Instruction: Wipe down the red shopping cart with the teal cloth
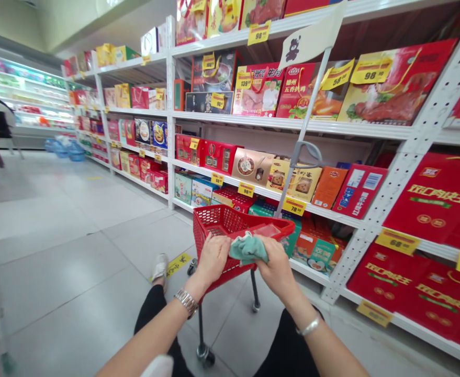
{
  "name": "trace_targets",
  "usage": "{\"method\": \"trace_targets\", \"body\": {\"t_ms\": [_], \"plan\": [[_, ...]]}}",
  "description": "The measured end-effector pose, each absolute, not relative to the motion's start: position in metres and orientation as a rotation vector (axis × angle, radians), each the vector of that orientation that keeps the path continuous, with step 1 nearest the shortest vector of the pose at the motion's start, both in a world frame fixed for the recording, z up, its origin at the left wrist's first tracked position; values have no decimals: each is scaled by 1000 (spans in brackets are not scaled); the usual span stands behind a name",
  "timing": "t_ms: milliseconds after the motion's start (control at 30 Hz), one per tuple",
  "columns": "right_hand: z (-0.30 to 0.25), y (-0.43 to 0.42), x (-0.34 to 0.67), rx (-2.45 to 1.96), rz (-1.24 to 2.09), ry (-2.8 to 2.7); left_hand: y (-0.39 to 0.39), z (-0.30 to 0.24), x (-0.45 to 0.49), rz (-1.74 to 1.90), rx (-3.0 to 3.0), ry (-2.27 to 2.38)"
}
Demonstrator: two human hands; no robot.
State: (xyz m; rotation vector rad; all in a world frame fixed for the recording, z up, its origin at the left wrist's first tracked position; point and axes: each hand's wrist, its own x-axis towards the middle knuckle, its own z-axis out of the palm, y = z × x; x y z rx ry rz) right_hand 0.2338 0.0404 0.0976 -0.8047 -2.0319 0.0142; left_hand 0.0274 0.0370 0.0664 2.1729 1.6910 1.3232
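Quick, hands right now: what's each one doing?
Left hand: closed over the rim of the red cart.
Right hand: closed, holding a green cloth.

A supermarket aisle [80, 230] is stretching between white metal shelving [406, 167] stacked with boxed gift foods [394, 86], yellow price tags [259, 33] are marking the shelf edges, a lit refrigerated display case [25, 89] is glowing along the left side, and a red shopping trolley [214, 225] is standing on the tiled floor [57, 293]
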Motion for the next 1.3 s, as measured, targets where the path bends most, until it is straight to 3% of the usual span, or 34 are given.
{"method": "trace_targets", "body": {"t_ms": [333, 500, 733, 967, 1133, 1300], "plan": [[94, 44, 200, -761, 59, -2175, 2, 67, 4, 1383, 2327, 1762], [88, 67, 250, -833, 129, -2061, -7, 63, -12, 1431, 2271, 1745], [87, 104, 340, -1293, 0, -1799, -26, 85, -7, 1357, 2118, 1986], [110, 77, 263, -1056, 302, -2021, -25, 119, 43, 1189, 2302, 2079], [112, 53, 215, -922, 187, -2109, -10, 101, 52, 924, 2318, 2336], [104, 51, 211, -890, 156, -2108, -13, 93, 34, 929, 2404, 2425]]}}
